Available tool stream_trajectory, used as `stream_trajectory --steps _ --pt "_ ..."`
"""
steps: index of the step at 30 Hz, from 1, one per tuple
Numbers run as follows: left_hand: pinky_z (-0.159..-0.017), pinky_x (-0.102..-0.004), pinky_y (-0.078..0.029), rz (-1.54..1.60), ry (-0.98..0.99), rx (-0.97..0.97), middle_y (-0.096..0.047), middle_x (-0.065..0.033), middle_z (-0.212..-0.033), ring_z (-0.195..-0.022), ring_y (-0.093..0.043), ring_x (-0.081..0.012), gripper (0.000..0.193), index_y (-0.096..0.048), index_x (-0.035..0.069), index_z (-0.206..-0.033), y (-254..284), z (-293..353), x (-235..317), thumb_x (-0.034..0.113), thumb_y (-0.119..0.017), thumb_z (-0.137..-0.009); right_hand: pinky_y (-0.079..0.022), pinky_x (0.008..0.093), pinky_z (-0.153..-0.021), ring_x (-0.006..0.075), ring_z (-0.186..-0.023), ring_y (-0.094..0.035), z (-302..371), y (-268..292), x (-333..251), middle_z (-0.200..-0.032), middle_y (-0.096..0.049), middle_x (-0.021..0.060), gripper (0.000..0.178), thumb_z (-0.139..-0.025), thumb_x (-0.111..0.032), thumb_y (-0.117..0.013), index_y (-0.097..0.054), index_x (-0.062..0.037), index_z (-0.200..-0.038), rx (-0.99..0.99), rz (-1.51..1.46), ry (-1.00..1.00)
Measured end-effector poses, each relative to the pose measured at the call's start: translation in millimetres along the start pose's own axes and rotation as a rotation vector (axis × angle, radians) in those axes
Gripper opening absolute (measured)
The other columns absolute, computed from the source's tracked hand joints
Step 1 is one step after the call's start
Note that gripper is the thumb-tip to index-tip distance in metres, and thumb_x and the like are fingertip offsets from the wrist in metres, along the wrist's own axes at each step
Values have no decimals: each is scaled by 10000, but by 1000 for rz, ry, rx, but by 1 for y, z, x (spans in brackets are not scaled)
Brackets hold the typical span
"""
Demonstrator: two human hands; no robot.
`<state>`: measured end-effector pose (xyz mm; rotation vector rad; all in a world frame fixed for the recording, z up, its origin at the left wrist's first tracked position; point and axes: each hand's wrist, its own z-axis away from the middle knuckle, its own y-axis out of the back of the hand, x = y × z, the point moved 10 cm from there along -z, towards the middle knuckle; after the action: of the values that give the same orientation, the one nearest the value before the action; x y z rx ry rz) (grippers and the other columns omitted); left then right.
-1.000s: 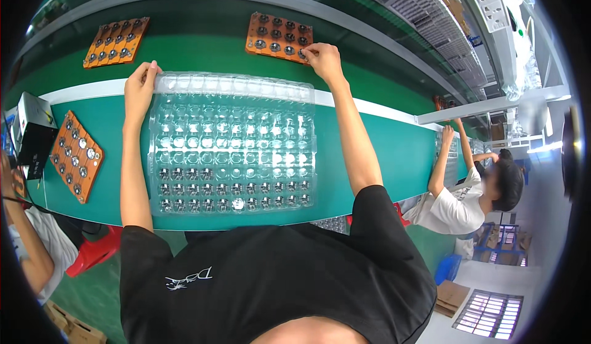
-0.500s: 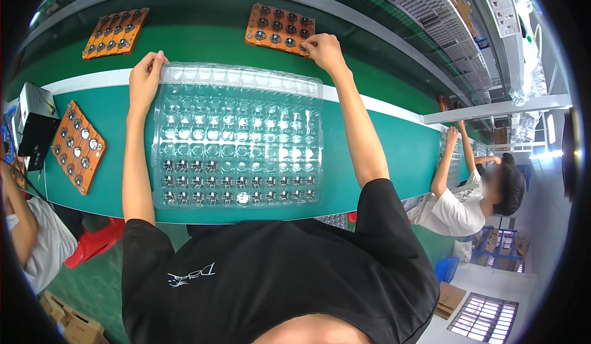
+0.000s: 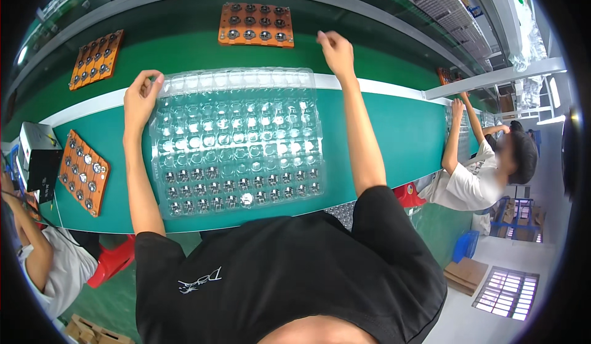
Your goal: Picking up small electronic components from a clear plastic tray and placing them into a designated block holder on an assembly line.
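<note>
Left fingers: your left hand [image 3: 141,97] curls at the far-left corner of the clear, thin plastic tray [image 3: 237,137]; you can't tell from here whether the tips pinch its rim.
Right fingers: your right hand [image 3: 337,53] is bent over the belt, just right of the orange rectangular plate with round dark seats [image 3: 255,25] and apart from it; whether the tips hold anything can't be told.
Tray: it lies before you between your forearms, glossy and moulded into rows of round pockets, its far edge overlapping the white, smooth rail [image 3: 375,87].
Small parts: black-and-silver pieces [image 3: 244,184] sit in your two nearest rows, plus four at the left of the third.
In the way: the rail runs between the teal, flat worktop [image 3: 388,134] and the green belt [image 3: 178,45] — your right forearm crosses above it.
Left side: a second orange plate [image 3: 96,59] rests on the belt; a third [image 3: 84,171] lies on the worktop beside a black-and-white boxy unit [image 3: 40,159].
Farther out: co-workers in white shirts sit to your left [image 3: 58,264] and right [image 3: 462,181].
</note>
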<state>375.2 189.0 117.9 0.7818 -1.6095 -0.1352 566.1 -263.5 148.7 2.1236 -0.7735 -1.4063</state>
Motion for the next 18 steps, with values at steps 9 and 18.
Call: stream_trajectory --steps 9,18 --pt "-568 -254 -264 -14 -18 -11 -362 55 -685 -655 -321 -65 221 -695 20 -958 -15 -5 -4 233 -745 -927 -513 421 -739 329 -877 -658 80 52 48 -949 -659 112 227 -954 -243 -619 -718 -52 -881 313 276 -66" --pt "-581 -223 -251 -19 -91 -6 -401 63 -739 -658 -332 -40 199 -714 -2 -1035 -6 -8 -16 187 -677 -987 -532 426 -752 306 -874 -655 81 39 45 -907 -649 92 151 -892 -193 -670 -724 -55 -863 319 194 -41"
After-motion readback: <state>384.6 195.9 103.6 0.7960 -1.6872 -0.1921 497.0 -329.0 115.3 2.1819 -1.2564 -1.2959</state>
